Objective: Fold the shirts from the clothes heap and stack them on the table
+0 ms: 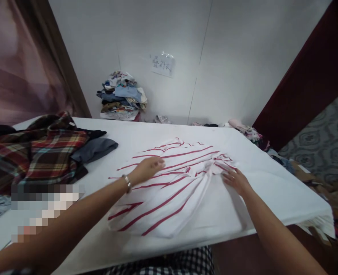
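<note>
A white striped garment [169, 187] with red lines lies spread on the white counter [272, 191], near its front edge. Left of the garment sits a heap of plaid cloth [42, 152] with a grey piece [96, 149] beside it. Beyond the garment, against the wall, stands a stack of folded clothes [123, 95], under a paper note [162, 64]. More clothes [246, 131] lie at the counter's far right corner. The left hand [147, 169], wearing a bracelet, rests flat and open on the garment's left part. The right hand [236, 180] presses on the bunched fabric at the garment's right edge, fingers curled loosely; whether it pinches the cloth I cannot tell.
</note>
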`<control>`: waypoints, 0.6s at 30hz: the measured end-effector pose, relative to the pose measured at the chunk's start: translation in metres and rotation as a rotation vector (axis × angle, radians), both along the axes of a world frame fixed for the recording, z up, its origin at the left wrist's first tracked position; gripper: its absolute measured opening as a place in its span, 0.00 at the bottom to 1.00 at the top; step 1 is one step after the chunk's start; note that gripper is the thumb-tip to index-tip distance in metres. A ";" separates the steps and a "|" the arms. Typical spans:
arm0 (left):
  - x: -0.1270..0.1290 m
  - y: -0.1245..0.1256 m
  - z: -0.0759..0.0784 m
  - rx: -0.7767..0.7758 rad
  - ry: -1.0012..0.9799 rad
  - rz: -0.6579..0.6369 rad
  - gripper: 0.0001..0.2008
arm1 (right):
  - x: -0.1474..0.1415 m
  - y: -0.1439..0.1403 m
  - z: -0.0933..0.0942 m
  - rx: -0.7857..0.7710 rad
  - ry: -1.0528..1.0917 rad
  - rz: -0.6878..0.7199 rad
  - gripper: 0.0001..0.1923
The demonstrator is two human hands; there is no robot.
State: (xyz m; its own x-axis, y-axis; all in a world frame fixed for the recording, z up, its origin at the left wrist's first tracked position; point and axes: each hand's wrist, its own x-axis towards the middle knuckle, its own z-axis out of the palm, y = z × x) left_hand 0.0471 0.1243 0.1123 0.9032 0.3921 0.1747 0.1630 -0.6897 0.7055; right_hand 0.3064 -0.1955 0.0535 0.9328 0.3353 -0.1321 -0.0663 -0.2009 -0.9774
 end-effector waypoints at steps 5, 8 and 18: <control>-0.075 -0.066 -0.024 0.072 0.149 -0.121 0.21 | -0.045 -0.006 0.005 0.075 0.201 0.055 0.52; -0.094 -0.085 -0.039 0.164 0.242 -0.110 0.24 | -0.076 0.002 0.006 -0.027 0.135 0.233 0.53; -0.082 -0.094 -0.004 -0.175 0.133 -0.010 0.13 | -0.078 0.005 -0.005 -0.150 -0.213 0.524 0.35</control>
